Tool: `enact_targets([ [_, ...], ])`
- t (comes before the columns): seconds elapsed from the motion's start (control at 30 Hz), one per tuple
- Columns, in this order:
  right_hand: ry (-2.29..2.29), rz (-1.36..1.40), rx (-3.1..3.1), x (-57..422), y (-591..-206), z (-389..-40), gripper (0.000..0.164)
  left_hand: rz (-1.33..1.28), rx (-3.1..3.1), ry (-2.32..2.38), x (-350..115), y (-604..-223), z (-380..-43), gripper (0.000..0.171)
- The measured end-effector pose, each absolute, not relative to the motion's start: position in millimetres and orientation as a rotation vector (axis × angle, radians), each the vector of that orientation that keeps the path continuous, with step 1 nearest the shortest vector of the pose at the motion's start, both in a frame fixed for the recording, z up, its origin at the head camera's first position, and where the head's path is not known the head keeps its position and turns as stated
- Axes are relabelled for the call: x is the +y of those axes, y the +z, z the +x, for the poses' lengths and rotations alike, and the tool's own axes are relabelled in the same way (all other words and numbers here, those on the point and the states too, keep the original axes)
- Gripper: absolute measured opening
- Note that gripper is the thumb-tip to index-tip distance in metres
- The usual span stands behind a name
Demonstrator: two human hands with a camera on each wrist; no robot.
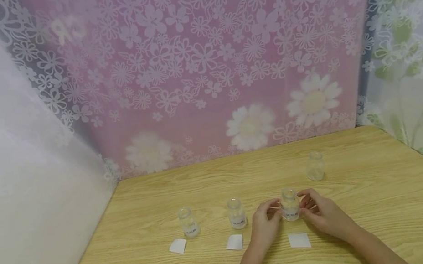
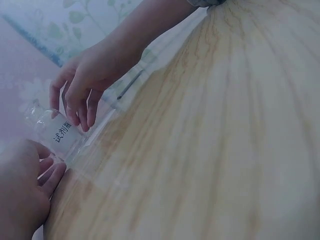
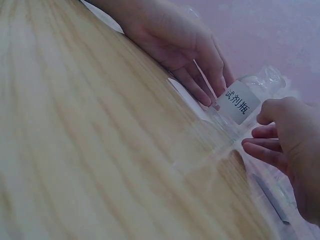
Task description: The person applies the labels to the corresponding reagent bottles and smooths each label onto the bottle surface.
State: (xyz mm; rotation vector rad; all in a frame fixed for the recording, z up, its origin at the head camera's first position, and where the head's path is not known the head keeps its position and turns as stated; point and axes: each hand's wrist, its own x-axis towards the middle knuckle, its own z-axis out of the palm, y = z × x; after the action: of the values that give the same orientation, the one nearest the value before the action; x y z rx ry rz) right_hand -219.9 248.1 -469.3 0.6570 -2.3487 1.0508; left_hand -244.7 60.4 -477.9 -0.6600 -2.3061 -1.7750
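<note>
glass reagent bottle (image 1: 290, 205): between opposing fingertips, long axis upright | left hand (image 1: 266, 225), right hand (image 1: 327, 216): similarly near, fingers part-bent; cannot tell whether gripping

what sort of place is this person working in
Likely a screened-off tabletop workspace, probably indoors: a yellowish wood-grain table has a pink, flower-printed hanging behind it, and clear glass bottles with white labels stand on top.
</note>
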Motion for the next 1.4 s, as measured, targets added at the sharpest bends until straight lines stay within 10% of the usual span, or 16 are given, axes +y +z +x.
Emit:
enact_targets([
  [0.7,1.161,0.330,-2.345,328,-419,-238,0.022,-0.835,-2.045,-1.889,148,-387,-227,0.021],
  [1.07,1.371,0.292,-2.448,343,-423,-261,0.038,-0.181,-2.251,-2.118,206,-413,-247,0.050],
  [1.4,1.617,0.339,-2.492,341,-439,-276,0.051,-0.175,-2.141,-2.325,218,-440,-273,0.056],
])
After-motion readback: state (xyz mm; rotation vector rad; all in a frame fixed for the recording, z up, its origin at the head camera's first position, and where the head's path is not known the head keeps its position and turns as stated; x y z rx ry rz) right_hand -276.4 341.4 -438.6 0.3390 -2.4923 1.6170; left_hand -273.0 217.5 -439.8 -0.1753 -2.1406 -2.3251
